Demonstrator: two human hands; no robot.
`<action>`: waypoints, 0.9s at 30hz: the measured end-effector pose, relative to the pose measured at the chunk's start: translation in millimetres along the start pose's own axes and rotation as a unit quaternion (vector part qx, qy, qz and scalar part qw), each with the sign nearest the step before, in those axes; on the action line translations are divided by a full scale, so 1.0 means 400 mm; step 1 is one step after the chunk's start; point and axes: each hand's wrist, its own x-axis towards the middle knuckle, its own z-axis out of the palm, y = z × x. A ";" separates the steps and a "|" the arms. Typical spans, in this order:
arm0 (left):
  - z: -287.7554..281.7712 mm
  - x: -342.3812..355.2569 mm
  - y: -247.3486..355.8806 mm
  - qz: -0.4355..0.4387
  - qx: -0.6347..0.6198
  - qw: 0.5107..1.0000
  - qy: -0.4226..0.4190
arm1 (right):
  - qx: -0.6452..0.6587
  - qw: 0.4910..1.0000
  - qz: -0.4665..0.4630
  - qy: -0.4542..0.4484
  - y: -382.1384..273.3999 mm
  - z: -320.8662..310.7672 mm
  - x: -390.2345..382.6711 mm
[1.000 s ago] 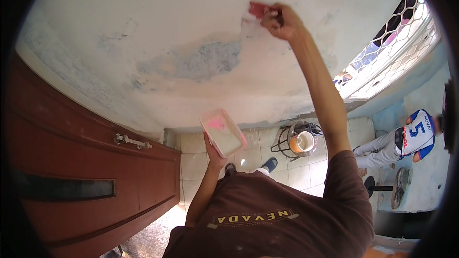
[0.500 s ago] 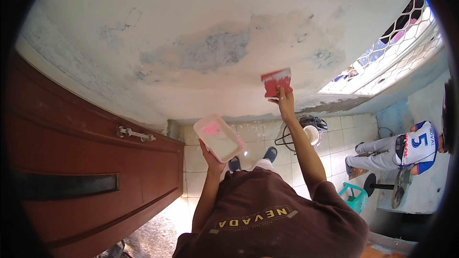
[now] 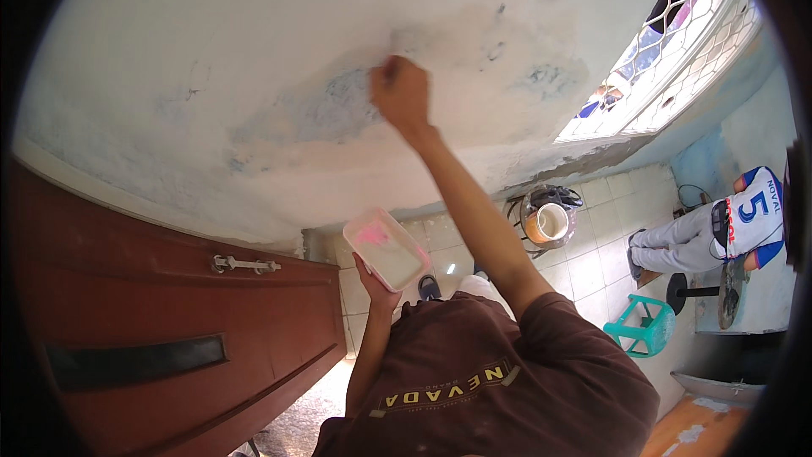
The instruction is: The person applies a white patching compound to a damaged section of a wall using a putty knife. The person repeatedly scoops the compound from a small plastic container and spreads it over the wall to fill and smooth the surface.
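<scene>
Pressing against the wall (image 3: 254, 51), my right hand (image 3: 401, 93) sits fisted at 12 o'clock, fingers curled around something I cannot make out here. It touches the plaster just right of a bluish bare patch (image 3: 326, 110). My left hand (image 3: 376, 288) cups a pale rectangular tub (image 3: 387, 247) from beneath, fingers wrapped on its underside, pink smear at its far end. That tub lies at 7 o'clock from the raised hand, well apart, long axis running 10 to 4. A red door (image 3: 169, 313) stands at 9.
</scene>
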 end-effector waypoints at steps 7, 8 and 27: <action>0.008 0.012 -0.006 0.018 0.010 1.000 0.013 | 0.201 0.971 0.124 -0.047 0.027 -0.052 -0.143; 0.012 0.013 -0.004 0.026 0.010 1.000 0.014 | 0.221 0.959 0.177 0.014 0.112 -0.087 -0.173; 0.085 0.107 -0.101 -0.030 0.042 0.999 0.016 | 0.129 0.989 0.063 0.036 0.328 -0.148 -0.223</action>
